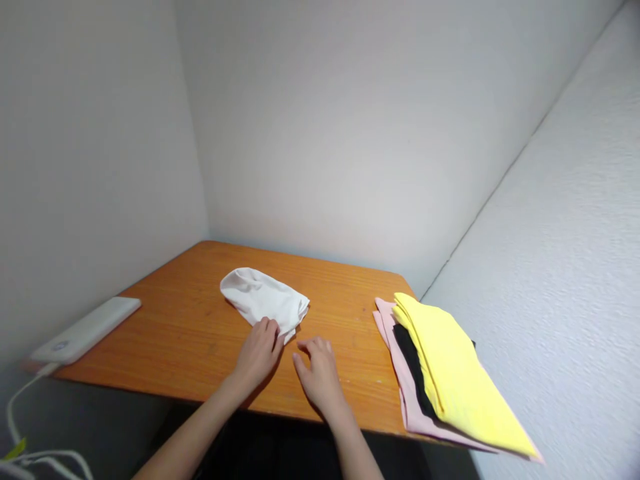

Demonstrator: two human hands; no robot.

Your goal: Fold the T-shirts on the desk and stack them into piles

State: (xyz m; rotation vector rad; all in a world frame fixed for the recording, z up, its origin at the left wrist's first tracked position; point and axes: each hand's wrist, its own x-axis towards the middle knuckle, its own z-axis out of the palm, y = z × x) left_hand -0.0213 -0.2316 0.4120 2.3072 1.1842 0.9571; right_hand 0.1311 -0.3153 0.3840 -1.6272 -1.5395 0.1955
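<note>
A white folded cloth [265, 297] lies on the wooden table in front of me, its left end rounded and loosely puffed, its right end showing layered edges. My left hand [260, 350] is at the near edge of this cloth, fingers bent over it and closed on the fabric; the fingertips are partly hidden. Just to the right, my right hand [320, 373] hovers or rests close to the cloth's near right corner, apart from it. Thumb and fingers of that hand are spread, with nothing between them.
On the table's [180, 340] right side is a stack of folded fabric: yellow cloth [455, 367] on top, black cloth [416, 373] beneath, pink cloth [400, 373] lowest, overhanging the front edge. A white power bank [90, 330] with a white cable [25, 390] sits far left. Walls enclose the table.
</note>
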